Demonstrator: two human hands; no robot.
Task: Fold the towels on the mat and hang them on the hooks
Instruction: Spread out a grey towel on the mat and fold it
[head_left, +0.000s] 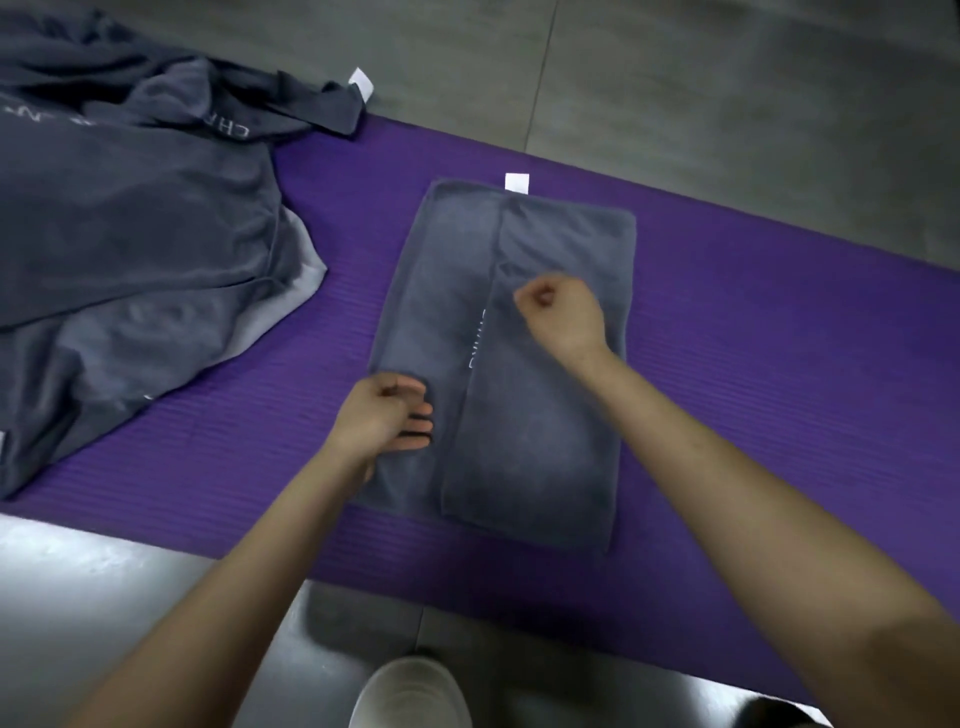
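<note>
Purple ribbed foam mat (727, 322) — one — carries a crumpled dark grey towel heap (130, 234) at left; one folded grey rectangular towel (519, 441) lies mid-mat, long axis running near to far; left hand (387, 415) half-curled on its near-left edge, right hand (561, 312) fisted above its middle — grips unclear; white tag (517, 183) at its far end.

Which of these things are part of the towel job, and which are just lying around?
Part of the job: folded towel, towel pile, mat, left hand, right hand.
Just there: shoe, floor.
No hooks in view.
</note>
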